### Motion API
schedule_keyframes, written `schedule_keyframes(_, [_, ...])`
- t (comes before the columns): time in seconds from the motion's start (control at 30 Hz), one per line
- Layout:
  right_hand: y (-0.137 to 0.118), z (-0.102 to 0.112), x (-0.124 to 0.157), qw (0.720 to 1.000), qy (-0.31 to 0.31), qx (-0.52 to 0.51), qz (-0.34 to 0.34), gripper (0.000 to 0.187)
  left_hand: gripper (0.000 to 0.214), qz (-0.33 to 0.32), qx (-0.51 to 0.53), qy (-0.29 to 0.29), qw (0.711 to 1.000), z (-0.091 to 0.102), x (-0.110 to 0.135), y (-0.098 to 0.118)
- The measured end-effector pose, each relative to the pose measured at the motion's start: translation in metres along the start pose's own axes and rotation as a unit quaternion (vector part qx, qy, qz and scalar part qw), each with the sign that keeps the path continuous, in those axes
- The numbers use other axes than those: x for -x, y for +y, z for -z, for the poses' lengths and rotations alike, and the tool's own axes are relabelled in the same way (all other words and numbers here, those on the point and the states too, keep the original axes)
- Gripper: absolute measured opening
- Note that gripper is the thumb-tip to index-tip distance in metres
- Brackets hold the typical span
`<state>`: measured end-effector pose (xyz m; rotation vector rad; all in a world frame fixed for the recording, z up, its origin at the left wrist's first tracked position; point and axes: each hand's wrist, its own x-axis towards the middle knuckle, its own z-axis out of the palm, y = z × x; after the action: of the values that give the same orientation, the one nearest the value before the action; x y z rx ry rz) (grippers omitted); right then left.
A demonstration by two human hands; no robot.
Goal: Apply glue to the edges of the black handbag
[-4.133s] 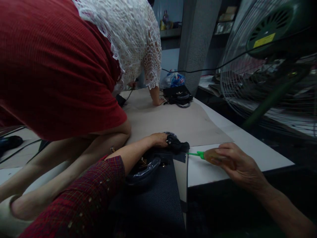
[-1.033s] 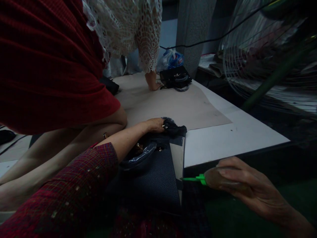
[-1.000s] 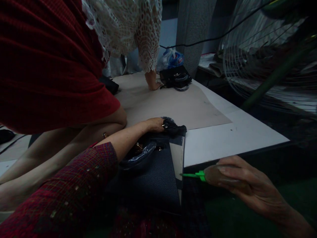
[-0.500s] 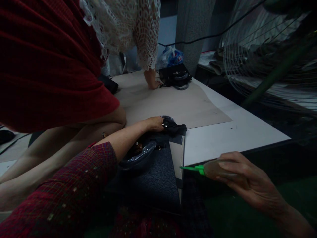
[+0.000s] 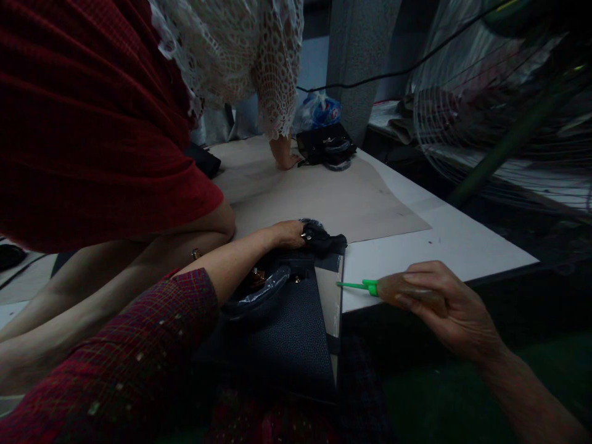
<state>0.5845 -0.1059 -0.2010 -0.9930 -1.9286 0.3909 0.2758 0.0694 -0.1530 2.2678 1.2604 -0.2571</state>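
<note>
the step in hand looked like running liquid along the pale side panel (image 5: 330,299) of the near handbag (image 5: 296,333), lower centre; the next move seemed to call for a steady nozzle (image 5: 358,285). right of centre, the right hand (image 5: 451,305) had its fingers clamped round one brown bottle (image 5: 393,290). mid-frame, the left hand (image 5: 290,233) touched black material (image 5: 326,242), grip hidden. two handbags clearly showed, the far handbag (image 5: 319,143) upper centre.

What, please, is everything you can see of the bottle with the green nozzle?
The bottle is brownish and rounded, perhaps plastic, with a slim bright green nozzle. The right grip holds it roughly level, partly covering it. It points leftward toward the pale strip along the dark bag; contact is unclear.
</note>
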Motion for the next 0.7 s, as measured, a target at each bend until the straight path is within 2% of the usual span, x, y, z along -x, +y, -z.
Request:
schedule_keyframes(0.13, [-0.002,0.002,0.005,0.999,-0.039,-0.023,0.014,0.03,0.023,0.012,0.003,0.004,1.0,0.0,0.0,0.0])
schedule_keyframes(0.37, [-0.036,0.015,0.027,0.989,-0.135,-0.059,0.015,0.037,0.025,0.014,0.025,-0.004,1.0,0.001,0.001,0.003])
schedule_keyframes(0.6, [-0.045,0.012,0.024,0.993,-0.119,-0.013,0.021,0.028,0.025,0.027,0.027,-0.003,0.999,0.001,0.001,0.004])
schedule_keyframes(0.7, [-0.046,0.012,0.022,0.99,-0.133,-0.039,0.019,0.025,0.023,0.031,0.024,-0.004,0.999,0.001,0.001,0.005])
